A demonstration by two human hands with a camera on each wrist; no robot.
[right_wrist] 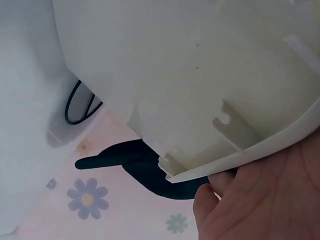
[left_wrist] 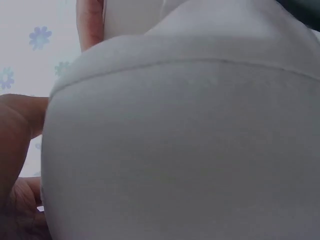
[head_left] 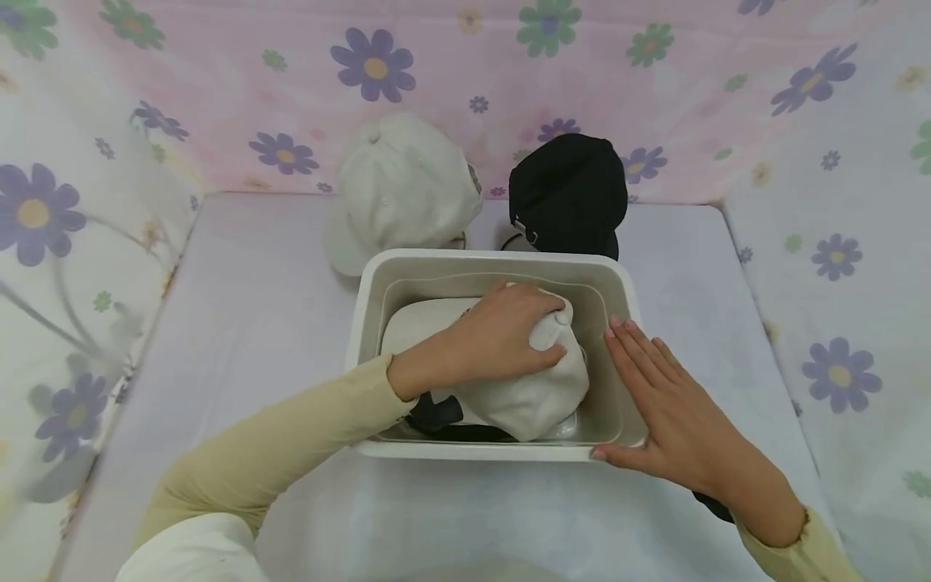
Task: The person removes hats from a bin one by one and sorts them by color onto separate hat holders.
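Note:
A white cap point(head_left: 534, 404) lies inside a white plastic bin point(head_left: 480, 453), its brim pointing left. My left hand point(head_left: 494, 335) grips the crown from above, fingers on the far side and thumb on the near side, close to the top button. The white fabric point(left_wrist: 180, 140) of the cap fills most of the left wrist view. Under the cap, at the bin's front left, a black fabric piece point(head_left: 436, 412) shows; the rest of it is hidden. My right hand point(head_left: 676, 412) rests on the bin's right rim, fingers straight and thumb at the front corner.
Behind the bin stand another white cap point(head_left: 407, 186) on the left and a black cap point(head_left: 570, 194) on the right. A thin black wire loop point(right_wrist: 75, 112) shows in the right wrist view. Flowered cloth walls point(head_left: 371, 65) enclose the pale table point(head_left: 254, 307).

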